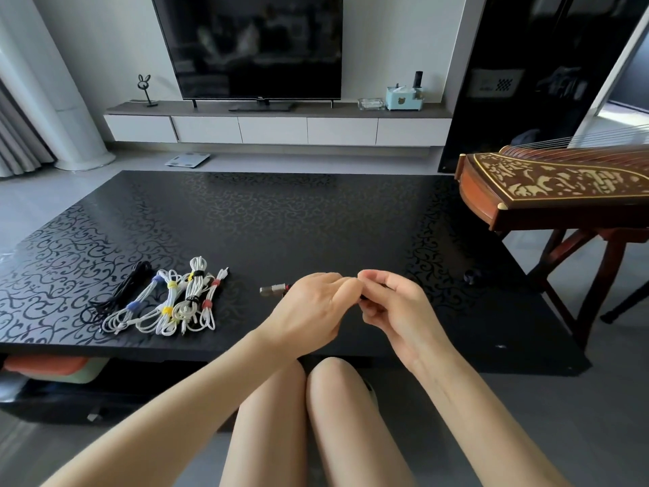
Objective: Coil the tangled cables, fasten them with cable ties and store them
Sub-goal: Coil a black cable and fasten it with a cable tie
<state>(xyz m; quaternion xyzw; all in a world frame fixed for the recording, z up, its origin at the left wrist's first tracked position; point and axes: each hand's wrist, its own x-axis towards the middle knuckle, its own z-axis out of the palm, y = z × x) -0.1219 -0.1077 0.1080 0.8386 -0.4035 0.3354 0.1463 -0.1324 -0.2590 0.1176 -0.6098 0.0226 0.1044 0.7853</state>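
Knees (333, 388) and bare forearms (196, 388) fill the bottom of the head view; person is seated at the near edge of a black patterned table (316, 223).

Both hands meet above the table's near middle, touching each other.
- left hand (309, 307): grip closed, fingers curled round a dark cable (363, 299), back of hand to camera
- right hand (397, 311): grip closed, thumb and fingertips pinching the same cable just beside the left hand's knuckles
- cable is almost fully hidden by the hands, only a dark sliver shows between them
- metal plug (274, 289) with a red ring sticks out left of the left hand, just above the table
- can't tell if a tie is on it

Finished bundles lie on the table, left of the hands and well apart from them:
- black cable (119, 297), coiled, farthest left
- white cables (154, 311) in a row beside it, touching each other
- ties (168, 310) round them: blue, yellow, black, red

Small dark object (470, 276) sits on the table to the right, too small to identify.

Background: TV (253, 43) on a low white cabinet (274, 130), blue tissue box (404, 98) on the cabinet, bathroom scale (187, 159) on the floor, wooden zither (562, 184) on a stand right of the table.
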